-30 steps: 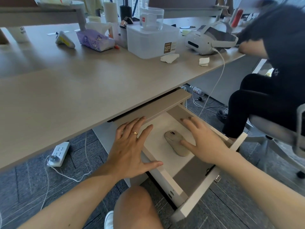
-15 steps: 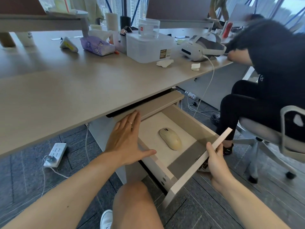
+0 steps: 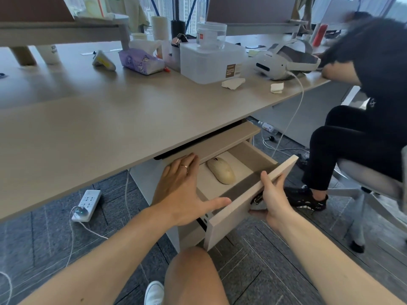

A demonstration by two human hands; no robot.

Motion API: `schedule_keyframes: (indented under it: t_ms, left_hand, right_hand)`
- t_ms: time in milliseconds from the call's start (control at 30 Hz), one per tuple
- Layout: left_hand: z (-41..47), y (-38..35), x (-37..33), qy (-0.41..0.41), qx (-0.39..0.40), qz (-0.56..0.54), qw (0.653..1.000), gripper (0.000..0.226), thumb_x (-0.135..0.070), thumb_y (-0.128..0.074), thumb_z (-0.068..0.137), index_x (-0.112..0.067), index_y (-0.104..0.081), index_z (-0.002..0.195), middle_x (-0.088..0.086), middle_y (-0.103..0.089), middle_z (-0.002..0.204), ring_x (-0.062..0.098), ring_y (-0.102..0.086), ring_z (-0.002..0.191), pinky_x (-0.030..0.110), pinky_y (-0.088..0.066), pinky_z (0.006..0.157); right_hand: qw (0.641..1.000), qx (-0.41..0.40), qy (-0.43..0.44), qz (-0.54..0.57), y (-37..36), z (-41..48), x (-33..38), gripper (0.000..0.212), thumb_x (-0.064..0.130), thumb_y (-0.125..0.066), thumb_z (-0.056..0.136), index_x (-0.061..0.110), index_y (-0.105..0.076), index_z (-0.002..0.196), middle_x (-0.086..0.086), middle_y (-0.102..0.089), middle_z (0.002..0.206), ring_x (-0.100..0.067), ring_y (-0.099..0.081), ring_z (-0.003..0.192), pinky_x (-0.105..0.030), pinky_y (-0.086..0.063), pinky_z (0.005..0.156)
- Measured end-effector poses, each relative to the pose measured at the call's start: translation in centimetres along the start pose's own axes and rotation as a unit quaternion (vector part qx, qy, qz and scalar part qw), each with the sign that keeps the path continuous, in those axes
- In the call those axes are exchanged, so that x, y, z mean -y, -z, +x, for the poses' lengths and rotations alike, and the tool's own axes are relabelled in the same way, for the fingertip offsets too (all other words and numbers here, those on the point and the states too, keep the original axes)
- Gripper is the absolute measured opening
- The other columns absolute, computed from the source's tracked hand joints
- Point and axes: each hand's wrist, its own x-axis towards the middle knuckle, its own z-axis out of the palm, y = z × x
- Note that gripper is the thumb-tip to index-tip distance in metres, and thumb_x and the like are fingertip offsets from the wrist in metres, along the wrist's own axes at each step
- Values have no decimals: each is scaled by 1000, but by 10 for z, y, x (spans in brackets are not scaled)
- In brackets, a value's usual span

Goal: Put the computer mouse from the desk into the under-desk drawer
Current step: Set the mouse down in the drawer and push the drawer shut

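Computer mouse (image 3: 221, 170): lying flat inside the open under-table drawer (image 3: 248, 160), clear of its walls. Right hand (image 3: 272, 198): grip closed on the drawer front, likely to push it shut. Left hand (image 3: 184, 190): grip open, holding nothing, palm bracing the drawer's left edge.

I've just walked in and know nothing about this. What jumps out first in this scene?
A cream computer mouse lies alone inside the open under-desk drawer, low in the middle. The right hand grips the drawer's front panel, while the left hand rests flat on its left edge. Up on the desk, a white VR headset sits at the right, beside a seated person in black.
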Motion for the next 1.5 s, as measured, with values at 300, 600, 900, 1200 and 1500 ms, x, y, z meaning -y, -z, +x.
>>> schedule_keyframes:
  t_ms: [300, 600, 900, 1200, 1500]
  left_hand:
    - [4, -5, 14, -44, -26, 28, 998, 107, -78, -51, 80, -16, -16, 160, -1, -18, 168, 18, -17, 149, 33, -13, 122]
    - [10, -12, 24, -60, -77, 33, 995, 66, -16, -72, 85, -11, -49, 146, 5, -53, 149, 24, -48, 133, 37, -38, 112]
    - [17, -11, 28, -65, -111, 11, 992, 73, 16, -65, 65, -8, -62, 134, 7, -65, 137, 28, -60, 121, 37, -49, 101]
    - [16, -10, 31, -75, -97, 11, 992, 80, 20, -62, 64, -8, -58, 139, 7, -61, 142, 26, -56, 126, 39, -47, 106]
    - [16, -5, 26, -51, -78, 0, 996, 82, 18, -63, 72, -13, -51, 147, 3, -54, 150, 22, -48, 136, 31, -35, 112]
  right_hand:
    - [1000, 17, 4, -3, -61, 31, 17, 67, 49, -48, 99, 39, -14, 155, -1, -43, 151, -26, -46, 112, -68, -55, 81]
    - [994, 71, -35, 77, -94, 32, 10, 54, 40, -41, 104, 43, -22, 154, 9, -35, 146, -32, -33, 141, -66, -55, 83]
    - [993, 84, -20, 78, -112, 44, 12, 35, 28, -44, 102, 34, -42, 136, 12, -35, 138, -28, -36, 128, -61, -59, 74]
    - [992, 88, -35, 84, -115, 51, 15, 22, 23, -45, 99, 35, -49, 117, 3, -36, 140, -39, -39, 126, -60, -60, 65]
    - [990, 128, -62, -14, -81, 33, 35, 53, 36, -46, 103, 35, -30, 154, 2, -21, 165, -39, -21, 148, -65, -54, 87]
